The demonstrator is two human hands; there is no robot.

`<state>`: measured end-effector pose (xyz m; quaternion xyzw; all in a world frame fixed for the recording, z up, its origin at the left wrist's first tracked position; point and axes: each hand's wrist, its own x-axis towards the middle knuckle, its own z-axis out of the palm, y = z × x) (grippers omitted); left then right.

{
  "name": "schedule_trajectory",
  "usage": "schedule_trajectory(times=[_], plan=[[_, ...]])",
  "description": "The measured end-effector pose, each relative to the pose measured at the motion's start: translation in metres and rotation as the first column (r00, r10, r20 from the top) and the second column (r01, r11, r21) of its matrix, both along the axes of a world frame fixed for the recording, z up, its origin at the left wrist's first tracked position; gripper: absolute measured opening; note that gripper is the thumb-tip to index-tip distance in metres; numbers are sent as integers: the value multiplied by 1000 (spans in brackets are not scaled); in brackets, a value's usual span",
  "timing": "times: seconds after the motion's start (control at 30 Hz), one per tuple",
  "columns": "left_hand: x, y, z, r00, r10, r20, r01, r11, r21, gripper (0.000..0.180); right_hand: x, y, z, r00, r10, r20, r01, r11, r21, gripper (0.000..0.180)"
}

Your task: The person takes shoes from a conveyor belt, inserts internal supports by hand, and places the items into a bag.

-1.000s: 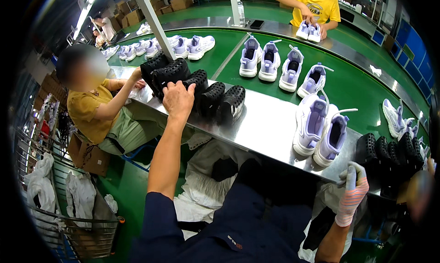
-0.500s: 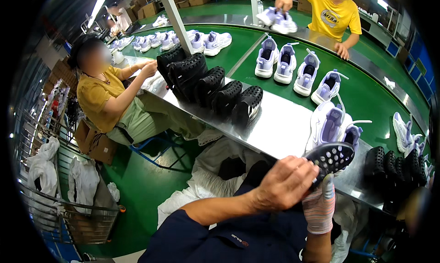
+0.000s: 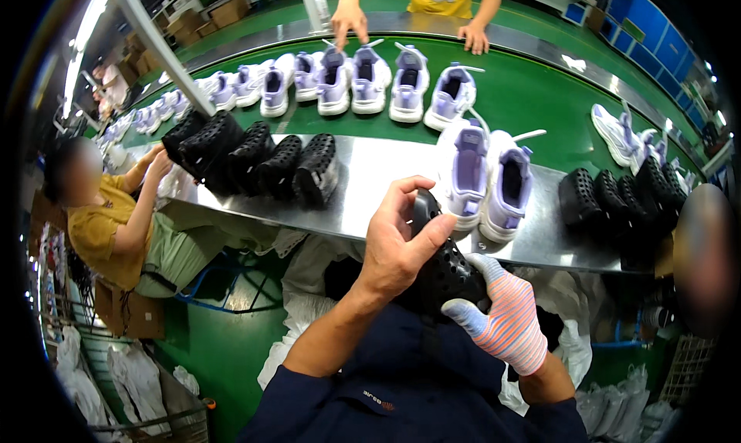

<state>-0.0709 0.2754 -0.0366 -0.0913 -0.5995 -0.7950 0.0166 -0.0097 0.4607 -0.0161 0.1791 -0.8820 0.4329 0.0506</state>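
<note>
Between my hands, above my lap, is a black shoe last (image 3: 450, 277) dotted with round holes. My bare left hand (image 3: 397, 238) is closed on its upper end, thumb across the near side. My right hand (image 3: 505, 312), in a striped knit glove with pale blue fingertips, grips the lower end between thumb and fingers. Just beyond, on the metal ledge, stands a pair of white and lilac sneakers, the left sneaker (image 3: 463, 173) and the right sneaker (image 3: 507, 187), heels toward me and laces sticking up.
Similar black lasts (image 3: 315, 171) line the ledge (image 3: 370, 165) to the left, and more lasts (image 3: 580, 200) stand at right. Sneakers (image 3: 409, 84) fill the green belt (image 3: 532, 103). Across it, a person's hand (image 3: 349, 20) touches a sneaker. Another person (image 3: 116, 219) sits at left.
My hands and the last have come nearer my body, the last turning more upright. My view has swung right. The person opposite has set the carried sneakers on the belt.
</note>
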Motion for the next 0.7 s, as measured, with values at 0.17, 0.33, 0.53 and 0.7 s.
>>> schedule_trajectory(times=[0.17,0.33,0.53,0.7], plan=[[-11,21,3,991,30,-131,-34,999,-31,50,-7,11,5,986,-44,164,65,990,-126,43],[-78,23,-4,976,115,-187,-176,918,-357,50,-46,46,32,967,-106,233,134,985,-110,36],[-177,31,-39,912,-127,-390,-289,474,-832,34,-127,73,38,831,-72,551,7,993,119,40],[-167,42,-31,920,-236,-313,-152,522,-839,22,-152,77,35,948,16,317,-175,860,480,43]])
